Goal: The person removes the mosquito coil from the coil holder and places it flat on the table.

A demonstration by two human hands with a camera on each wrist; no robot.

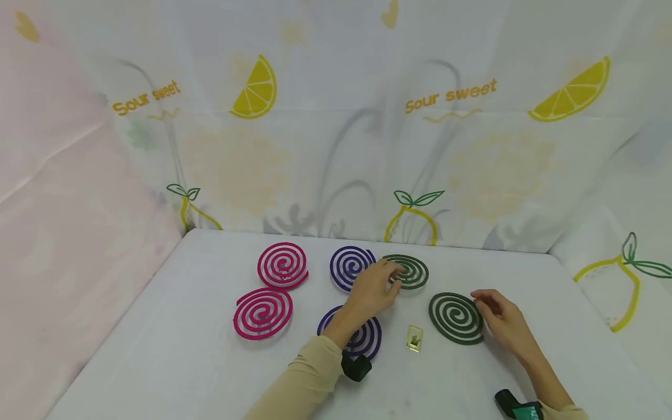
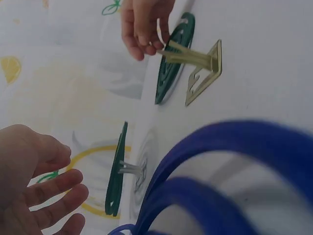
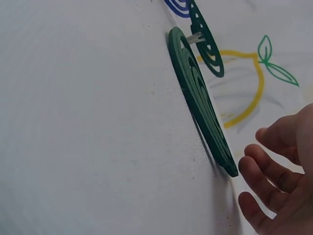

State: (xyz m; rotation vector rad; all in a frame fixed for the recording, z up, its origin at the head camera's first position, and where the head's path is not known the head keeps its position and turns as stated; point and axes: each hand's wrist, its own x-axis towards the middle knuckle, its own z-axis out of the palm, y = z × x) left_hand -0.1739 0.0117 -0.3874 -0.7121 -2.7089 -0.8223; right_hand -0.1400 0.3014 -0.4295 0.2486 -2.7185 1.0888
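My left hand [image 1: 374,290] hovers over the back green mosquito coil [image 1: 418,273], fingers loosely bent and holding nothing. In the left wrist view that coil [image 2: 116,176] sits raised on a small metal stand [image 2: 133,169], a little apart from the left hand [image 2: 44,183]. Beside the nearer green coil [image 1: 455,318], my right hand [image 1: 502,322] has relaxed, slightly curved fingers. The right wrist view shows a gap between the right hand [image 3: 281,171] and this coil [image 3: 198,103], which lies low on the table. A gold metal stand [image 1: 414,338] rests left of it, prong raised.
Two blue-purple coils, one at the back [image 1: 346,269] and one in front [image 1: 370,339], flank my left forearm, which partly covers the front one. Farther left are two pink coils, back [image 1: 283,265] and front [image 1: 262,314]. A printed cloth [image 1: 336,146] hangs behind the white table [image 1: 184,361].
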